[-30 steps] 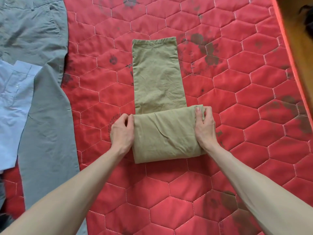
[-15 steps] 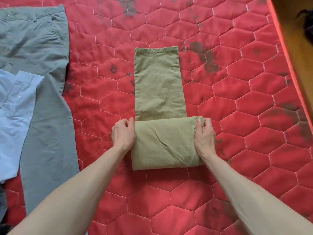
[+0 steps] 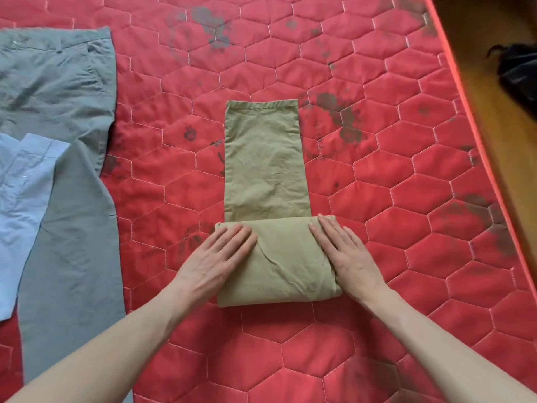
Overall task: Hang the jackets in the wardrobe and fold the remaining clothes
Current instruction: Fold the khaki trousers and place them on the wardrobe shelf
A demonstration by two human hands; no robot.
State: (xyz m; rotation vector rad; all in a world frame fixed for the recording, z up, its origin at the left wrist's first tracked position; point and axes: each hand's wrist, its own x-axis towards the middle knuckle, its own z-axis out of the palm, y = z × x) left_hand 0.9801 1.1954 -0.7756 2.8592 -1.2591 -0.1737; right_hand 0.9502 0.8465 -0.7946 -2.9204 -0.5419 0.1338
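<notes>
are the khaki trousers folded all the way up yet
No, the khaki trousers have a long leg section lying flat beyond the fold under both hands.

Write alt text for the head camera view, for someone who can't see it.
Both hands, left and right, press flat on the half-folded olive trousers on a red quilted mattress. Grey trousers and a light blue shirt lie at left.

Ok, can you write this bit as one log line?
step: folding | item: olive-green cotton trousers | left hand: flat on fold | right hand: flat on fold | surface: red quilted mattress

Bedroom, red quilted mattress [image 3: 377,199], wooden floor [image 3: 494,117]
</notes>
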